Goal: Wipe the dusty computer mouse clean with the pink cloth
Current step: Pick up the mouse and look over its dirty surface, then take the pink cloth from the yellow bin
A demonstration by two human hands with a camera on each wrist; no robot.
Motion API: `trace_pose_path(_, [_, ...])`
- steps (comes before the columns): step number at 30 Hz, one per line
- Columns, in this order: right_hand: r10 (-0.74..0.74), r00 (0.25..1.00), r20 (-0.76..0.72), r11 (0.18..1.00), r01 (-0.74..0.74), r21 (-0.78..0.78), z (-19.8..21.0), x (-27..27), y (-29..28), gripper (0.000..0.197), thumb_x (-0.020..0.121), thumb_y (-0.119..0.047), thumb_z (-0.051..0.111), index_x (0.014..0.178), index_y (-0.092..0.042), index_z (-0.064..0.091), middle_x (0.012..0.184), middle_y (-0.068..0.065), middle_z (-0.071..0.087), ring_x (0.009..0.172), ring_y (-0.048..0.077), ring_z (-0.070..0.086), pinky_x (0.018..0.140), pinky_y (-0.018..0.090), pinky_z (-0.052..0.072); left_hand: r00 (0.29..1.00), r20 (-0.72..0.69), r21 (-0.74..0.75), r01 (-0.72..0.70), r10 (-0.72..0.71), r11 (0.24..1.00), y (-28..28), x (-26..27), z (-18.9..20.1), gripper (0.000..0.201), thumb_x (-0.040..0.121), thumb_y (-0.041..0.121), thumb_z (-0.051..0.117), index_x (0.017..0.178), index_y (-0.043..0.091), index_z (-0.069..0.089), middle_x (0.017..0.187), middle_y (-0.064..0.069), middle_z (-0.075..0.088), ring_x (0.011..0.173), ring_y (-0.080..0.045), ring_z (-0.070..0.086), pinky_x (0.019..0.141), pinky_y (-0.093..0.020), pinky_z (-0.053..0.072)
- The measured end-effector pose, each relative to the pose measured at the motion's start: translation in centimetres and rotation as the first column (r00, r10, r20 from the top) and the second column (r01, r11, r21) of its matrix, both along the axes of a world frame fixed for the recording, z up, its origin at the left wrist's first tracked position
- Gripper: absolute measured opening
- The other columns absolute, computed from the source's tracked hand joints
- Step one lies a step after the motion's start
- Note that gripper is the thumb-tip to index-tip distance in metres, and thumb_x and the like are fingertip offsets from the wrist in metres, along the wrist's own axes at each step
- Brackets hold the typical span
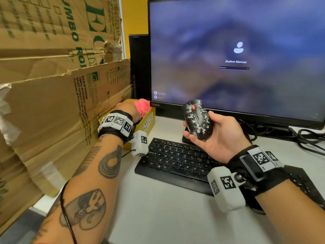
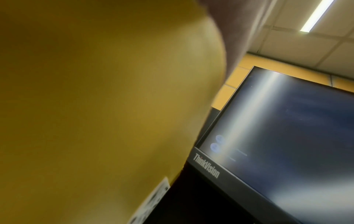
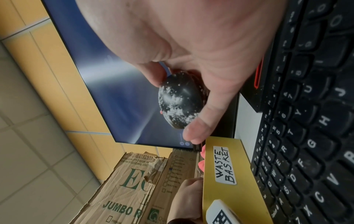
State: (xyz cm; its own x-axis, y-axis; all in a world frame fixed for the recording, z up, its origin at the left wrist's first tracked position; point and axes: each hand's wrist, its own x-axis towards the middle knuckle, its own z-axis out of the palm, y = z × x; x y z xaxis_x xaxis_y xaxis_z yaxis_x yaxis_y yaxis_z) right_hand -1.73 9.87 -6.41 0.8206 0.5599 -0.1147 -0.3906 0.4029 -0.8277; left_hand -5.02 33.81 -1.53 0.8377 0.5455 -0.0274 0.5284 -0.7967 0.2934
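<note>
My right hand [image 1: 198, 125] holds the black computer mouse [image 1: 195, 113] up in front of the monitor, thumb on one side and fingers [image 1: 189, 135] on the other. White dust speckles the top of the mouse [image 3: 182, 100], around its red wheel. My left hand [image 1: 131, 110] reaches into a yellow box labelled "WASTE BASKET" [image 1: 148, 123] at the left. There it grips the bunched pink cloth [image 1: 144, 106], which sticks up past the knuckles. Its fingertips are hidden. In the left wrist view only the blurred yellow box wall [image 2: 95, 106] shows.
A black keyboard [image 1: 175, 161] lies on the grey desk [image 1: 158, 208] below the mouse. The lit monitor [image 1: 228, 59] stands behind, with a black computer case [image 1: 139, 67] beside it. Stacked cardboard boxes [image 1: 44, 85] wall off the left. Cables [image 1: 307, 138] trail at the right.
</note>
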Motion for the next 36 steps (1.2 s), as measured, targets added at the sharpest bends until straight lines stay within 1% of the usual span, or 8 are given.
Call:
trace_pose_path(1, [-0.003,1.0,-0.003,1.0,0.003,0.005,-0.1,0.0,-0.2,0.051,0.108,-0.036,0.033,0.135,-0.004,0.062,0.131,0.03,0.066,0.099,0.044,0.068,0.063,0.034,0.061,0.998,0.018,-0.025,-0.051,0.052,0.998,0.5,0.2,-0.3,0.024,0.106,0.015,0.049,0.087,0.002,0.056,0.116,-0.021,0.061,0.095,-0.033,0.06,0.09,-0.042,0.048])
trace_pose_path(6, [-0.007,1.0,-0.001,1.0,0.007,-0.016,-0.4,0.1,-0.7,0.051,0.108,-0.037,0.032,0.132,-0.006,0.064,0.13,0.029,0.066,0.094,0.043,0.071,0.069,0.034,0.061,0.995,-0.02,0.022,-0.095,0.095,0.995,1.8,1.3,-0.8,0.045,0.104,0.02,0.056,0.141,-0.004,0.05,0.141,-0.021,0.06,0.127,-0.042,0.059,0.098,-0.047,0.05])
trace_pose_path(13, [-0.015,1.0,0.009,1.0,0.016,-0.02,-0.4,-0.2,-0.6,0.049,0.109,-0.036,0.032,0.133,-0.007,0.064,0.127,0.027,0.069,0.103,0.041,0.069,0.072,0.037,0.061,0.995,-0.043,0.071,-0.087,0.09,0.994,2.2,1.6,-0.9,0.036,0.106,0.02,0.051,0.129,-0.004,0.064,0.135,-0.023,0.064,0.125,-0.041,0.061,0.103,-0.046,0.049])
trace_pose_path(18, [-0.012,1.0,0.025,0.999,0.013,-0.047,-0.3,-0.1,-0.7,0.049,0.108,-0.037,0.033,0.131,-0.008,0.065,0.127,0.028,0.069,0.095,0.043,0.071,0.069,0.035,0.061,0.999,-0.05,0.116,-0.016,0.022,0.993,4.3,1.9,-0.4,0.014,0.095,0.017,0.068,0.091,0.003,0.069,0.112,-0.019,0.074,0.092,-0.034,0.066,0.076,-0.039,0.052])
trace_pose_path(22, [-0.013,0.999,0.051,0.999,0.015,-0.047,-0.3,-0.3,-0.9,0.048,0.109,-0.036,0.032,0.126,-0.007,0.067,0.129,0.029,0.067,0.099,0.043,0.069,0.081,0.041,0.058,0.992,-0.124,0.166,0.015,0.006,0.986,5.9,2.7,-0.8,0.038,0.096,0.034,0.063,0.123,0.009,0.069,0.127,-0.014,0.071,0.112,-0.034,0.067,0.096,-0.042,0.056])
trace_pose_path(25, [-0.014,0.999,0.038,0.999,0.016,-0.039,-0.2,-0.5,-1.0,0.048,0.109,-0.035,0.032,0.126,-0.006,0.066,0.129,0.029,0.067,0.104,0.043,0.065,0.069,0.036,0.062,0.988,-0.155,0.167,0.039,-0.013,0.985,7.8,3.8,-2.3,0.058,0.088,0.054,0.055,0.125,0.013,0.069,0.129,-0.012,0.071,0.115,-0.034,0.068,0.102,-0.043,0.055])
trace_pose_path(32, [-0.009,0.999,0.034,0.998,0.011,-0.056,-0.4,-0.2,-1.1,0.047,0.108,-0.035,0.033,0.123,-0.008,0.068,0.127,0.028,0.068,0.098,0.043,0.068,0.07,0.035,0.062,0.996,-0.086,-0.038,0.031,-0.034,0.999,6.1,1.1,0.9,0.029,0.081,0.031,0.087,0.092,0.006,0.078,0.081,-0.009,0.075,0.063,-0.023,0.064,0.059,-0.029,0.054])
trace_pose_path(36, [-0.007,0.999,0.042,0.999,0.009,-0.035,-0.8,0.0,-1.0,0.047,0.108,-0.034,0.034,0.129,-0.006,0.066,0.126,0.025,0.07,0.103,0.037,0.072,0.089,0.045,0.057,0.998,0.064,-0.103,0.002,0.004,0.995,6.0,1.1,2.7,0.026,0.083,0.031,0.085,0.083,0.011,0.067,0.075,-0.007,0.069,0.06,-0.021,0.061,0.054,-0.028,0.047])
